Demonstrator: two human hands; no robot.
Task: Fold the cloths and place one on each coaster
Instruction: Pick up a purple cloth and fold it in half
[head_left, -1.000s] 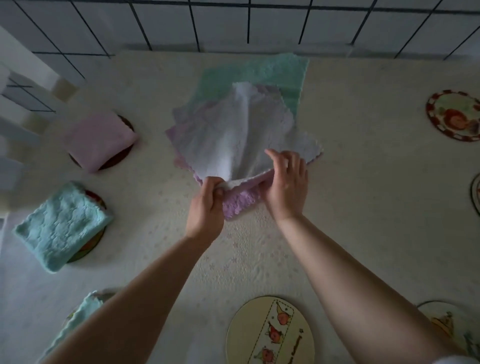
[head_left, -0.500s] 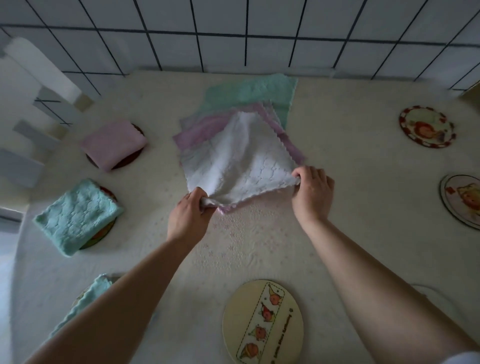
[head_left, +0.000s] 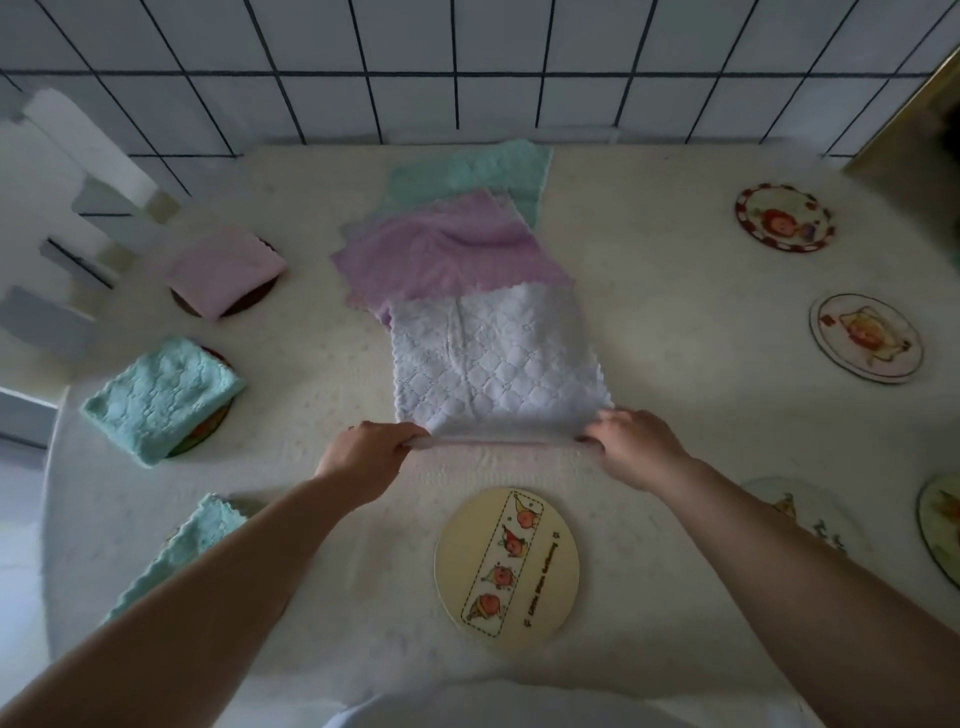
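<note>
Left hand (head_left: 370, 453): fingers curled, gripping near-left corner of white cloth (head_left: 493, 361)
Right hand (head_left: 632, 446): pinching near-right corner
White cloth: far edge overlaps purple cloth (head_left: 441, 254)

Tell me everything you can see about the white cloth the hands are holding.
The white cloth is soft, quilted fabric with scalloped edges. It is spread flat on the table, its far edge overlapping the purple cloth. The left hand and right hand pinch its two near corners.
</note>
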